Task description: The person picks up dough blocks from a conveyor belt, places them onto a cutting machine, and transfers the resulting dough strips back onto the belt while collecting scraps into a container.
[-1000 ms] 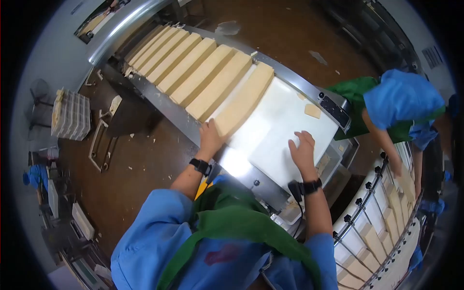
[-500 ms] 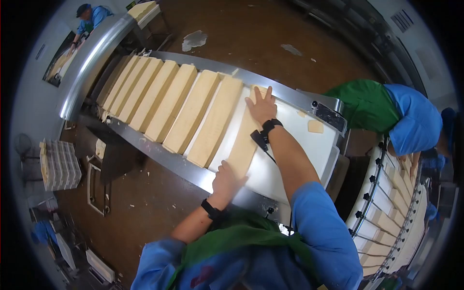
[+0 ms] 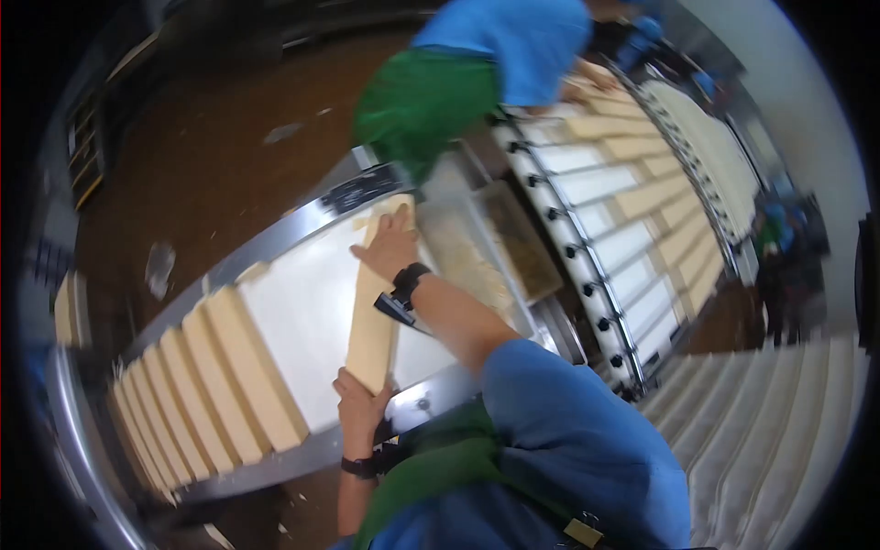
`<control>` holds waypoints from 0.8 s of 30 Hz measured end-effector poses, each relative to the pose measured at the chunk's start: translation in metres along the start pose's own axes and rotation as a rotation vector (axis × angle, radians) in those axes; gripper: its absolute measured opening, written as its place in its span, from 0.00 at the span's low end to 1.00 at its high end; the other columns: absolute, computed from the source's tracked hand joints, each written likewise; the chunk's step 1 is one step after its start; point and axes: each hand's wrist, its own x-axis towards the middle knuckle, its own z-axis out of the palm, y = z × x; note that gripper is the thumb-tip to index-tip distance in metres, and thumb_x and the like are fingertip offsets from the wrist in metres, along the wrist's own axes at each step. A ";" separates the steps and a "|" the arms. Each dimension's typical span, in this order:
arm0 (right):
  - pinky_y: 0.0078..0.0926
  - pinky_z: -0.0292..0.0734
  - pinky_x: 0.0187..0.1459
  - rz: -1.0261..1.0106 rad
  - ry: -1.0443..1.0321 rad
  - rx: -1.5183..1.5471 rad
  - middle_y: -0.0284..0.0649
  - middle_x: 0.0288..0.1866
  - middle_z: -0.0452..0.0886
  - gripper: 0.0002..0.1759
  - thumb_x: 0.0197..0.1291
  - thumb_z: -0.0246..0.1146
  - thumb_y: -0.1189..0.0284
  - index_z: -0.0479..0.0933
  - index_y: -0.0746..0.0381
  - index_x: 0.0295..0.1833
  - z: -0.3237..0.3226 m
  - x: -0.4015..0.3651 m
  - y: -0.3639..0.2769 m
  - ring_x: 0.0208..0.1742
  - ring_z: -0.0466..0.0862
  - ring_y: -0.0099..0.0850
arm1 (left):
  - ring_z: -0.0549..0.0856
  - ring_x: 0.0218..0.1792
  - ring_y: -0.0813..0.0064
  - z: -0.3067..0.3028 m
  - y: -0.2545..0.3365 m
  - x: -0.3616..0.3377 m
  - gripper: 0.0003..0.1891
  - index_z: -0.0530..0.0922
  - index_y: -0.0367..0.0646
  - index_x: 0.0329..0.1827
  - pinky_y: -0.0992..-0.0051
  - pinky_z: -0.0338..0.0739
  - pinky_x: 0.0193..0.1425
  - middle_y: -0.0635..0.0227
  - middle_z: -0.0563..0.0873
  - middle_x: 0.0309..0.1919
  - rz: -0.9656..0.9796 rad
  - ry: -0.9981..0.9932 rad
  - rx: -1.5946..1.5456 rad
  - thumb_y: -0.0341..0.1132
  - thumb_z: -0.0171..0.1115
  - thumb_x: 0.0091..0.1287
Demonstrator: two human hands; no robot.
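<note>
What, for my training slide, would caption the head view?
Left hand and right hand on one pale slab, apart from the row of slabs on the white belt.

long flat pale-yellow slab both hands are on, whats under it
A smooth white surface shows on either side of the long pale-yellow slab; directly beneath is covered, so what lies there cannot be seen.

Your left hand (image 3: 360, 408) holds the near end of a pale slab (image 3: 368, 335); your right hand (image 3: 390, 243) spans its far end; more slabs (image 3: 234, 367) line the white belt (image 3: 307, 312) to the left; a co-worker (image 3: 495, 55) leans over a second conveyor (image 3: 610, 270) beyond.
</note>
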 end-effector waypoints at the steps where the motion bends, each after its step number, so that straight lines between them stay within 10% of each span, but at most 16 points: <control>1: 0.44 0.74 0.59 0.055 0.020 -0.002 0.61 0.69 0.60 0.42 0.52 0.65 0.49 0.65 0.70 0.63 -0.008 -0.004 0.021 0.66 0.71 0.55 | 0.80 0.45 0.38 -0.002 0.024 0.003 0.42 0.59 0.34 0.60 0.50 0.79 0.49 0.41 0.70 0.53 -0.123 -0.083 0.045 0.49 0.73 0.53; 6: 0.53 0.72 0.60 0.482 -0.033 0.687 0.63 0.73 0.51 0.49 0.46 0.71 0.55 0.54 0.66 0.67 -0.050 -0.021 0.123 0.61 0.74 0.64 | 0.76 0.51 0.38 0.040 0.076 0.018 0.38 0.61 0.34 0.62 0.52 0.78 0.53 0.41 0.66 0.55 0.017 0.068 0.010 0.39 0.74 0.53; 14: 0.53 0.75 0.56 0.606 0.485 0.831 0.65 0.62 0.62 0.43 0.53 0.66 0.53 0.56 0.69 0.64 -0.153 -0.020 0.352 0.57 0.75 0.64 | 0.65 0.66 0.40 0.103 0.260 0.047 0.42 0.60 0.39 0.72 0.58 0.63 0.71 0.40 0.54 0.68 0.523 0.264 -0.141 0.23 0.69 0.52; 24: 0.49 0.66 0.66 0.813 0.274 0.653 0.60 0.67 0.70 0.48 0.56 0.54 0.40 0.66 0.72 0.66 -0.167 0.061 0.594 0.66 0.71 0.57 | 0.68 0.68 0.52 0.194 0.431 0.139 0.39 0.62 0.39 0.71 0.65 0.73 0.66 0.51 0.64 0.67 0.882 0.004 -0.185 0.18 0.68 0.54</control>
